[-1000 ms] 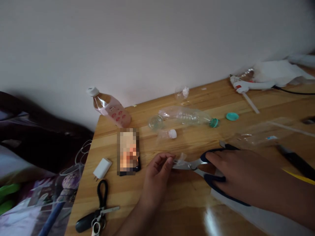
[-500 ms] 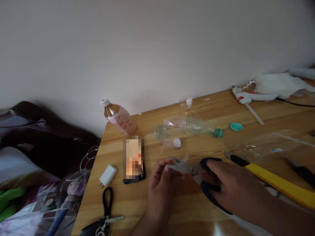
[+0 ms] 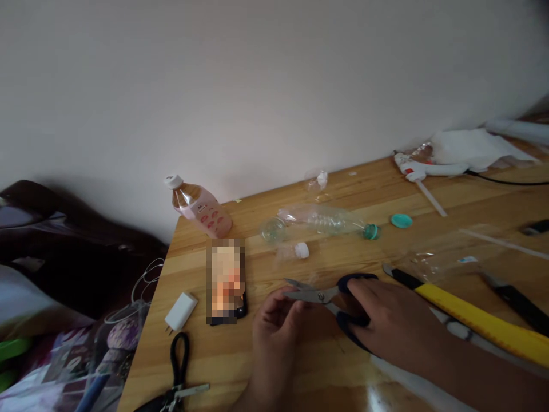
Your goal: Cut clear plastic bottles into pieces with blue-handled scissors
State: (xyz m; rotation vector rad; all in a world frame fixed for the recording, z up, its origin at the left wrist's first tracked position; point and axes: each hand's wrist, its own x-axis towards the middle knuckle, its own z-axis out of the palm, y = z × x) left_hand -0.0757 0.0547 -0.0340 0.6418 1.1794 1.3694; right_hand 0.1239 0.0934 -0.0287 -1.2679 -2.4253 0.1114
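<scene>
My right hand (image 3: 397, 320) grips the dark blue handles of a pair of scissors (image 3: 319, 296), whose slightly parted blades point left. My left hand (image 3: 277, 320) is just below the blades with fingers curled and pinched together; what they hold is too small to make out. Both hands hover over the wooden table (image 3: 300, 360). A clear plastic bottle (image 3: 321, 220) with a teal neck lies on its side behind the scissors, and a small cut bottle top with a white cap (image 3: 295, 250) lies closer to my hands.
A pink drink bottle (image 3: 199, 207), a phone (image 3: 226, 282), a white charger (image 3: 180, 312) and keys (image 3: 178, 380) are on the left. A teal cap (image 3: 401, 220), a yellow-handled tool (image 3: 467, 320), a glue gun (image 3: 429, 169) and clear plastic sheet (image 3: 450, 252) lie on the right.
The clear plastic scrap seen between my left fingers and the blades a second ago is gone from view. The scissors lifted slightly and the blades parted. The view shifted, revealing the yellow tool.
</scene>
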